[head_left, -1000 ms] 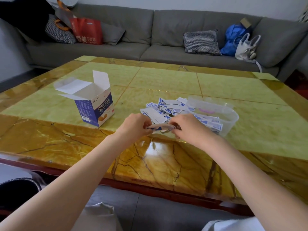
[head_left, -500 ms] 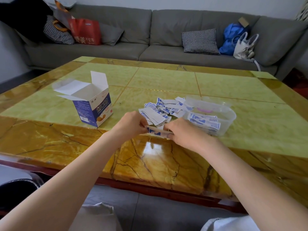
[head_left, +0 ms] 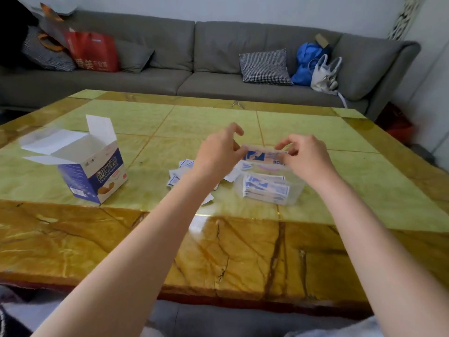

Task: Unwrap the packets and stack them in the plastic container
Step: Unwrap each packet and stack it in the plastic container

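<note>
Two hands: both raised above the table (head_left: pixel 315 132), forearms reaching forward from the bottom of the head view.
Left hand (head_left: pixel 220 152): pinches the left end of a packet (head_left: pixel 263 155) between thumb and fingertips, the other fingers curled above.
Right hand (head_left: pixel 307 156): pinches the packet's right end, knuckles toward the camera.
Packet: blue and white, stretched level between the hands, above the plastic container (head_left: pixel 297 192).
Plastic container: one, clear, on the table; a stack of packets (head_left: pixel 266 188) lies inside, number not countable.
Loose pile (head_left: pixel 179 171): more packets on the table left of the container, partly hidden by the left arm.
Box (head_left: pixel 93 166): one, blue and white, flaps open, at left.
Sofa (head_left: pixel 194 57): one, grey, behind the table.
</note>
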`<state>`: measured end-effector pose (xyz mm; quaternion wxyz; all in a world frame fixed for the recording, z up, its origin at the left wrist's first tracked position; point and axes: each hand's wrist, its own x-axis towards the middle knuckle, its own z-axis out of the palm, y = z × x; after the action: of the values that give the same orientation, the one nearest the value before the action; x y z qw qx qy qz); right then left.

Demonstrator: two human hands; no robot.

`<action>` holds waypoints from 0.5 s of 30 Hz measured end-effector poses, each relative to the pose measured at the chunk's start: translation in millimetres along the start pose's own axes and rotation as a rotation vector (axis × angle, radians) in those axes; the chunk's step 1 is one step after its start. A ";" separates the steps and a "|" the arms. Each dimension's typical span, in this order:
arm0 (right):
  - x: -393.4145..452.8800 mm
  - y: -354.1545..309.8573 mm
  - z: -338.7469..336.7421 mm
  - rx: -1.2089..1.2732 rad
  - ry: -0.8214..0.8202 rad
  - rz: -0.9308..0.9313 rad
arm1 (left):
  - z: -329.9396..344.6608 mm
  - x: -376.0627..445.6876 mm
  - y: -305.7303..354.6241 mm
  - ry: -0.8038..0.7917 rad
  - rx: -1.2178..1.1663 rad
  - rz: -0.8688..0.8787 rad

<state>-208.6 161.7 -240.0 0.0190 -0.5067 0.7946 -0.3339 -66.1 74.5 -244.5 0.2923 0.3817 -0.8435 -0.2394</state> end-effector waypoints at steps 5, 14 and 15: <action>13.1 10.2 -1.6 -0.054 -0.163 0.118 | 23.9 19.2 8.4 -0.096 0.501 0.155; 13.5 14.6 -1.3 -0.240 -0.379 0.094 | 38.4 23.6 21.7 -0.074 0.610 0.229; 13.1 15.1 -0.6 -0.267 -0.380 0.096 | 38.8 23.1 23.1 -0.103 0.619 0.251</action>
<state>-227.1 155.3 -243.8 0.1172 -0.5200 0.8371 -0.1232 -116.4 77.1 -250.6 0.1466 0.3328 -0.9303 0.0473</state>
